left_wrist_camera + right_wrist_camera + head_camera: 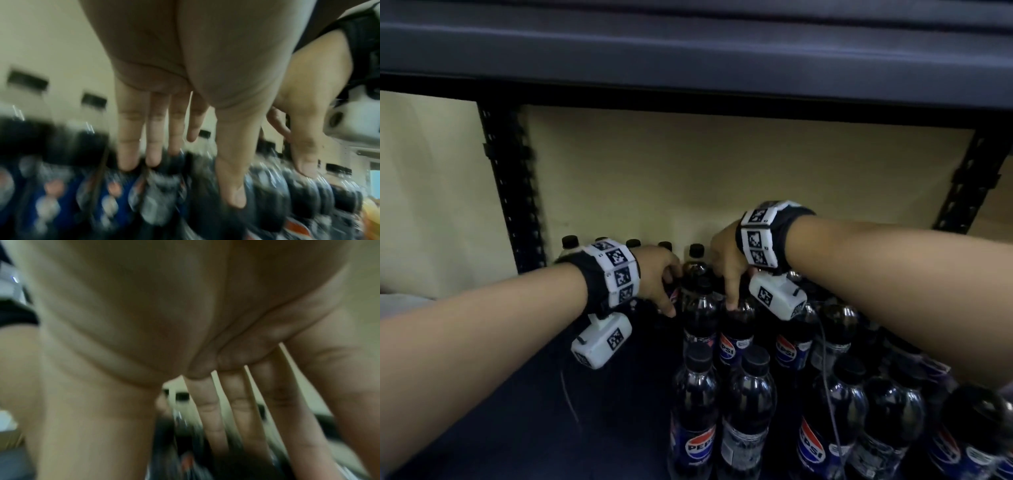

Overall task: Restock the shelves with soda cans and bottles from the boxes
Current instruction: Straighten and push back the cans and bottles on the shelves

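Dark Pepsi bottles (738, 329) with black caps and blue labels stand packed together on the right half of the dark shelf board (534, 428). My left hand (673, 291) reaches in at the cluster's left side, its straight fingers touching a bottle (700, 308) in the back rows. My right hand (732, 294) comes down from above with one fingertip on a bottle cap. In the blurred left wrist view my left hand (185, 175) has its fingers (127, 154) stretched over the bottles (267, 186). The right wrist view shows my right hand (164, 426) spread the same way, gripping nothing.
The upper shelf (688, 51) hangs low overhead. Black slotted uprights (513, 192) (969, 185) frame the bay, and a beige wall (722, 171) closes the back. Capped bottles (570, 243) line the rear left. A thin cable (828, 394) trails across the front bottles (693, 411).
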A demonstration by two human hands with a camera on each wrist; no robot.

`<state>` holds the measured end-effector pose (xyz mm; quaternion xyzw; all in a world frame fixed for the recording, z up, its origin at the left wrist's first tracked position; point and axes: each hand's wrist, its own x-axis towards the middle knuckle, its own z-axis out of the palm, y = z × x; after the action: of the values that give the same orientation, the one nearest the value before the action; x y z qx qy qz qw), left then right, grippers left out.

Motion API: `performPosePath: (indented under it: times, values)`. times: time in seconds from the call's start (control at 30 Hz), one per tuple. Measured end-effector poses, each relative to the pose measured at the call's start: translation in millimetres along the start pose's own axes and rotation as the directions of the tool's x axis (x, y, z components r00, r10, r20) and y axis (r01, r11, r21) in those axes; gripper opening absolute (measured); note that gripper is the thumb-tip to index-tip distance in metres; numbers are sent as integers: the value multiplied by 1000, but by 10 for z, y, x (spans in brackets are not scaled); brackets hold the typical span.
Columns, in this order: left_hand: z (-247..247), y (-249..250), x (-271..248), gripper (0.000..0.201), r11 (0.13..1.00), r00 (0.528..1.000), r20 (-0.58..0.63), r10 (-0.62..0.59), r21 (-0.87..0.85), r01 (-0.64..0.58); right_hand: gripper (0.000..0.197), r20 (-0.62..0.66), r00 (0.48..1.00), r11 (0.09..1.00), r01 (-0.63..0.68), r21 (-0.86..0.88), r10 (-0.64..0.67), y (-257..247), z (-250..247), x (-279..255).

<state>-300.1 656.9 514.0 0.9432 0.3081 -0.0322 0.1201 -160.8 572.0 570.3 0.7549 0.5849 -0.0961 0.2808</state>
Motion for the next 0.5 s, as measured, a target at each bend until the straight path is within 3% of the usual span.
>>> performPosePath:
  times: [0.17, 0.3, 0.5]
  values:
    - [-504, -639, -228, 59, 977, 983, -18, -181, 112, 182, 44, -204, 978, 976, 16, 217, 30, -167, -468, -7]
    - [-776, -1145, -299, 58, 933, 942, -115, -316, 140, 330, 34, -400, 916, 931, 132, 339, 16, -449, -760, 92]
    - [-866, -1573, -237, 59, 916, 904, -228, -361, 94, 390, 36, -511, 859, 953, 165, 255, -12, -930, -990, 447]
